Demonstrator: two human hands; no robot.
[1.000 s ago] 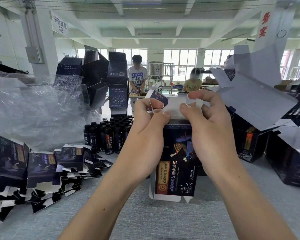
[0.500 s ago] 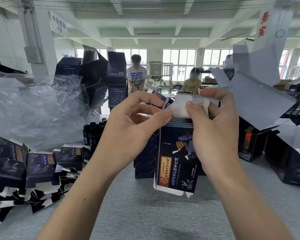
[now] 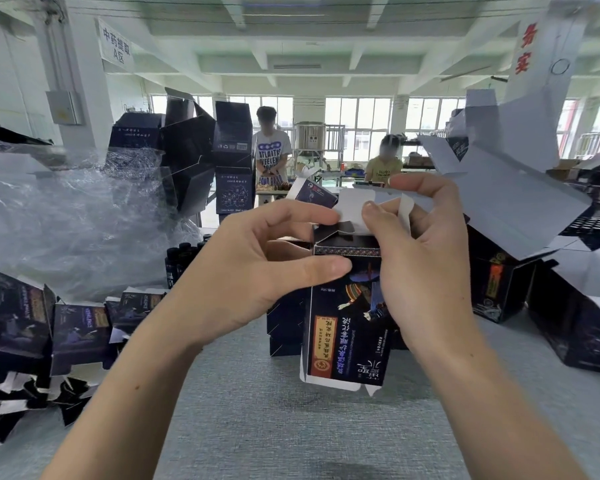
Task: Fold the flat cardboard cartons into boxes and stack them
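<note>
I hold a dark printed carton [image 3: 343,337] upright above the grey table, opened into a box shape with its white top flaps [image 3: 352,211] raised. My left hand [image 3: 257,268] grips its upper left side, thumb across the front and forefinger on a flap. My right hand [image 3: 420,265] grips the right side and pinches the white flap between thumb and forefinger. A pile of flat cartons [image 3: 66,327] lies at the left. Folded boxes [image 3: 499,289] with open lids stand stacked at the right.
Crumpled clear plastic wrap [image 3: 66,220] fills the left. Small dark bottles [image 3: 182,258] stand behind my left hand. Tall dark open cartons [image 3: 201,157] rise at the back left. Two people [image 3: 272,157] work at a far table. Grey table surface [image 3: 274,427] lies under my forearms.
The carton has lifted off the table and opened wider. My left hand shifted left and down to the box's side while my right thumb pressed the white flap.
</note>
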